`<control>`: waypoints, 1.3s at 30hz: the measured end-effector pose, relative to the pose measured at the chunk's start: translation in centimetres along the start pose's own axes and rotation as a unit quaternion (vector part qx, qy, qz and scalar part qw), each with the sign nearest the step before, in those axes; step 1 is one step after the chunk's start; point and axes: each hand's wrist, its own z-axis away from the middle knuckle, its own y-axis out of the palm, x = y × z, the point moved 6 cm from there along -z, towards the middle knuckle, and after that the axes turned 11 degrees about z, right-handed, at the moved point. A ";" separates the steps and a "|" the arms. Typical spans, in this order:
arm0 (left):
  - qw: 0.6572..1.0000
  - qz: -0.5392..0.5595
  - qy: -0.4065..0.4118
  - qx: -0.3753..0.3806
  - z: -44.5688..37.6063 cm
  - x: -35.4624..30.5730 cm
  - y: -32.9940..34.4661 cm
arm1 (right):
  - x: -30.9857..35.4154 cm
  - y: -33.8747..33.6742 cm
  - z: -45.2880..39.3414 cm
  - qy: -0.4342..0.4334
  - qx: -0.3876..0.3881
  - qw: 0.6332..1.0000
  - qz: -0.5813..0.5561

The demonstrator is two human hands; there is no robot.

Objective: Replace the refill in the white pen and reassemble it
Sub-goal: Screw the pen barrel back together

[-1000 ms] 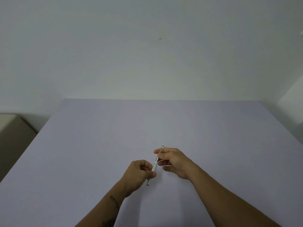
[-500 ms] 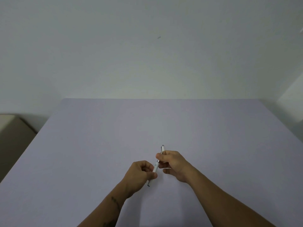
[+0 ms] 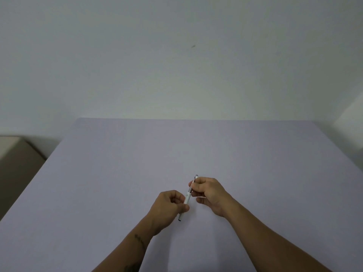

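- Both hands are on the white pen (image 3: pixel 187 197), which sits up off the lavender table (image 3: pixel 117 173), roughly over the middle of the table's near half.
- The pen runs on a slant: dark tip end pointing down toward the table's near edge, the other end angled up toward the far edge.
- Left hand (image 3: pixel 169 207) is curled in a loose fist with thumb and fingers pinched shut round the lower white barrel. The dark tip pokes out below the thumb.
- Right hand (image 3: pixel 208 193) has its fingertips closed round the upper part of the pen, and just the very top end sticks out above the index finger.
- Between the two grips there's a short stretch of pen showing, white below and a darker greyish band above. Can't honestly tell if that band is a seam, a gap or just a trim ring, it's too small.
- There's also a thin pale line by the right hand's lower fingers, just on the table's right-edge side of the pen. Might be a refill, can't tell.
- The two hands are close together but not touching each other, only the pen bridges them.
- Both forearms come in from the table's near edge, and the left one has a small dark mark on it.
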 end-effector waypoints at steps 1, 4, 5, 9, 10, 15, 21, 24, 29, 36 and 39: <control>1.000 0.000 0.000 -0.001 0.0 0.0 0.0 | 0.1 0.0 0.0 -0.004 -0.008 1.000 0.006; 1.000 0.002 0.002 0.000 0.0 -0.1 0.0 | 0.3 -0.1 -0.2 -0.016 -0.030 0.999 0.023; 1.000 0.004 0.002 -0.001 0.0 -0.1 -0.1 | 0.5 -0.1 -0.2 -0.018 -0.032 0.999 0.023; 1.000 0.000 0.001 0.000 -0.2 -0.1 -0.2 | 0.7 0.1 0.2 -0.017 0.013 1.000 0.011; 1.000 -0.003 0.001 0.003 -0.2 -0.1 -0.2 | 0.6 0.2 0.2 -0.018 0.022 0.999 0.017; 1.000 -0.008 0.001 0.007 -0.2 0.0 0.1 | 0.6 0.2 0.2 -0.024 0.010 0.999 0.047; 1.000 -0.011 0.002 0.008 -0.1 -0.1 0.4 | 0.2 0.1 0.0 -0.035 -0.024 0.998 0.055; 1.000 -0.011 0.003 0.011 0.1 -0.2 0.5 | 0.1 0.1 0.2 -0.030 -0.027 0.997 0.059; 1.000 0.001 0.004 0.001 0.1 -0.8 0.5 | 0.0 0.0 0.7 -0.001 0.062 0.997 -0.048; 1.000 -0.005 -0.001 0.003 0.3 -1.1 0.9 | 0.0 -0.9 0.9 -0.013 0.024 0.999 -0.032; 1.000 -0.008 -0.003 0.005 0.3 -1.1 1.1 | 0.4 -1.1 0.8 -0.020 -0.010 1.000 -0.007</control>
